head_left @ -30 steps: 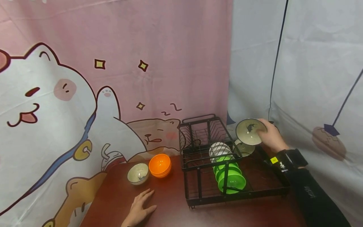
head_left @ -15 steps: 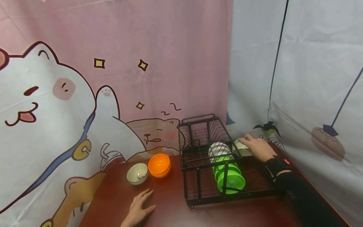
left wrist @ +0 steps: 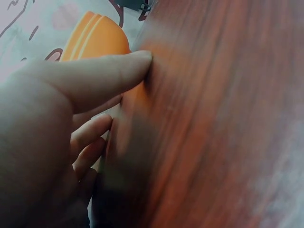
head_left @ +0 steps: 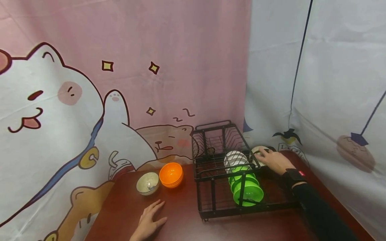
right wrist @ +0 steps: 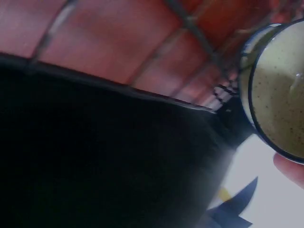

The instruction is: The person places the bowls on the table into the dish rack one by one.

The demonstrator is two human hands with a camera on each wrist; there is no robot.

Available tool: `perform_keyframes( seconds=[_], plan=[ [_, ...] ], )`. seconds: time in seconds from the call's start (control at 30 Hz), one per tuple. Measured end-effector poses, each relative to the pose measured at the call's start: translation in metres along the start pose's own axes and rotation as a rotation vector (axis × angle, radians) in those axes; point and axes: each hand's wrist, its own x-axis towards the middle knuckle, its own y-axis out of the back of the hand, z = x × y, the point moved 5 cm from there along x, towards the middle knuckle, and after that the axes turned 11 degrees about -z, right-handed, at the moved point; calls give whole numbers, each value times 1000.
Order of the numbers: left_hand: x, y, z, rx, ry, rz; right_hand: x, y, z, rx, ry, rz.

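At the back right of the dish rack [head_left: 251,209], my right hand [head_left: 275,161] holds a cream speckled bowl [head_left: 257,149] by its rim. In the right wrist view this bowl [right wrist: 280,90] has a dark blue rim and stands on edge, with a fingertip [right wrist: 289,168] at it. Another pale blue-rimmed bowl [right wrist: 246,71] shows close behind. My left hand [head_left: 149,219] rests on the table with its fingers loosely spread. Beyond it stand another cream bowl [head_left: 147,183] and stacked orange bowls [head_left: 171,174].
White bowls [head_left: 232,162] and several green bowls [head_left: 248,194] stand in a row in the rack's lower level. The rack's upper wire tier [head_left: 215,149] rises on the left. Printed curtains [head_left: 181,67] hang behind the brown table [head_left: 181,217].
My right hand has lowered the cream bowl from above the rack into its back right part, beside the bowl there. My left hand has stayed in place.
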Motion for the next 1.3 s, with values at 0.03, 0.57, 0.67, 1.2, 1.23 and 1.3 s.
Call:
perform_keyframes(
  seconds=[0.03,0.57,0.67,1.2,1.23,1.3],
  plan=[
    [1,-1,0,-4,3,-5,-2,-3,1,10,-8,-5],
    [3,-3,0,-10,28,-28,-9,-2,13,101,-179,79],
    [2,-2,0,-15,24,-21,-8,2,12,114,-194,73],
    [0,-1,1,-24,33,-34,-10,8,14,181,-249,90],
    [0,0,1,-27,31,-32,-10,8,14,183,-255,91],
    [0,0,1,-30,29,-31,-10,9,14,191,-266,100]
  ],
)
